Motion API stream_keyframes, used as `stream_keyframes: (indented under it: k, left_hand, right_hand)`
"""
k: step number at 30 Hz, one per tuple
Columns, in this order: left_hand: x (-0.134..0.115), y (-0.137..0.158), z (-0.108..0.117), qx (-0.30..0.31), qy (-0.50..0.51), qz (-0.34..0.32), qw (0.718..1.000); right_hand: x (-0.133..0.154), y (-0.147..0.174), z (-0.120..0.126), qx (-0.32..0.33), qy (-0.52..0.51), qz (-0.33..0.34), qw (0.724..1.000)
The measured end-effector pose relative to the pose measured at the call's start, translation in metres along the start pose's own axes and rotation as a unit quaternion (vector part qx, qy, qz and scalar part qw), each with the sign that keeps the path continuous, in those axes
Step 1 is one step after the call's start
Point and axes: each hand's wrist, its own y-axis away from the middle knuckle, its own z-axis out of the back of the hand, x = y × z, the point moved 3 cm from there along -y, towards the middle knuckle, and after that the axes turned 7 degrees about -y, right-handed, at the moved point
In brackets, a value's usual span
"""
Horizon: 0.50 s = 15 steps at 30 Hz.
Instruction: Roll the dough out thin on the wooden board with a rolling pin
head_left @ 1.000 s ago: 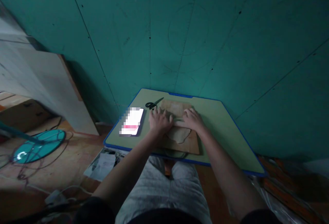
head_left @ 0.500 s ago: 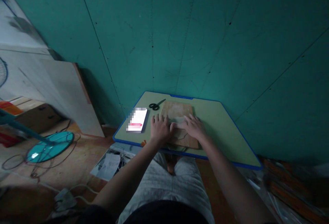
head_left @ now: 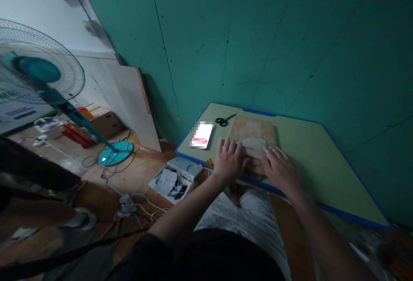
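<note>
A wooden board [head_left: 240, 128] lies on the pale-topped table [head_left: 329, 169]. On it is a flat, pale, rounded sheet [head_left: 254, 145] of soft-looking material; whether it is dough or clay I cannot tell. My left hand [head_left: 229, 159] rests palm down at the board's left side, fingers stretched forward, touching the sheet's left end. Over the right side lies my right hand [head_left: 280, 167], also palm down with fingers spread, its fingertips at the sheet's right edge. What lies beneath the palms is hidden. Black-handled scissors [head_left: 222, 121] lie behind the left hand, near a phone [head_left: 202, 135] with a lit, blurred screen.
A green wall [head_left: 200, 35] rises behind the table. Left stands a teal fan [head_left: 40, 70] on a round base, with cables on the floor. An open white box [head_left: 171, 182] of cords sits below the table's left edge. Another person's legs [head_left: 35, 165] show at far left.
The view has swung left, bringing the fan and another person's legs into sight. My hands have spread a little and drawn back, showing more of the pale sheet.
</note>
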Motion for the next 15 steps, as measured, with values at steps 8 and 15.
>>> stream_keyframes:
  k: [8, 15]
  left_hand:
    - [0.007, -0.049, -0.016, 0.014, 0.008, 0.016, 1.0]
    - [0.003, -0.09, -0.026, 0.068, 0.013, 0.051, 0.996]
  right_hand:
    - [-0.012, -0.036, 0.0, 0.034, 0.028, -0.066, 0.997]
    - [-0.029, -0.064, 0.0, 0.012, -0.011, -0.114, 0.993]
